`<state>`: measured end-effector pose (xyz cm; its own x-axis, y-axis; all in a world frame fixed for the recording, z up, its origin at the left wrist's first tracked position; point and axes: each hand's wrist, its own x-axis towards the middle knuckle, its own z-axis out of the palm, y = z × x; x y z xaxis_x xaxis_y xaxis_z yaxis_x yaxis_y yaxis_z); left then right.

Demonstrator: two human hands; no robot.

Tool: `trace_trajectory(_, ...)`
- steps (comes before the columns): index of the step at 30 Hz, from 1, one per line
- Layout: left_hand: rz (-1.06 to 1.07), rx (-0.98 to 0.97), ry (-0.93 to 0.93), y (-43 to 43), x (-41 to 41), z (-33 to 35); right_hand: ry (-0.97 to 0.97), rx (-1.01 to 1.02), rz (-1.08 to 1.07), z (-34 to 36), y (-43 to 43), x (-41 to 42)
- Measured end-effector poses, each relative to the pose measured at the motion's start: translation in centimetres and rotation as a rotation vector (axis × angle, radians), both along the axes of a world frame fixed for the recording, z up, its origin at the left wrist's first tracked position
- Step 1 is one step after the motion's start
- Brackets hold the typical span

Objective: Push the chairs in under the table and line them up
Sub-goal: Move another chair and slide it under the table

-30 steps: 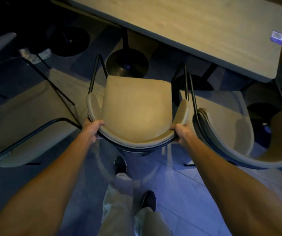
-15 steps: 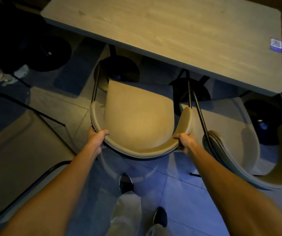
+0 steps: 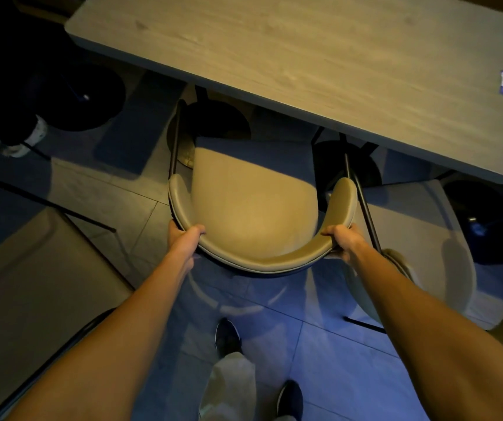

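Note:
A beige padded chair (image 3: 253,205) with a curved backrest and black metal frame stands in front of me. Its front edge lies in shadow near the edge of the wooden table (image 3: 320,56). My left hand (image 3: 183,238) grips the left end of the backrest. My right hand (image 3: 343,240) grips the right end. A second beige chair (image 3: 420,238) stands close on the right, partly behind my right forearm, its seat near the table's corner.
A third beige chair (image 3: 25,268) with a black frame fills the lower left. Round black table bases (image 3: 217,120) sit under the table. Another person's white shoes (image 3: 16,141) are at the far left. My own feet (image 3: 227,334) stand on the tiled floor.
The chair in my hands has slid forward toward the table, its front edge now in the table's shadow. I have stepped forward with it, and the table fills more of the view.

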<state>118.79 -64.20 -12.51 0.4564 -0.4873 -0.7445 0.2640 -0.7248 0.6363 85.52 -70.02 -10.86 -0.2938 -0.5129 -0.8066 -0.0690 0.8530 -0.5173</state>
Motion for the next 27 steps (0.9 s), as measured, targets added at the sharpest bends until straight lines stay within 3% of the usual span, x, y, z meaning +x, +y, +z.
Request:
trace_trajectory(19, -0.027, 0.013, -0.018, -4.9, 0.1, -0.8, 0.033, 0.017, 0.049, 0.5, -5.8, 0.2)
trace_trajectory(27, -0.135, 0.055, 0.009, -4.7, 1.0, -0.4, 0.217, -0.031, 0.132, 1.0, -5.0, 1.1)
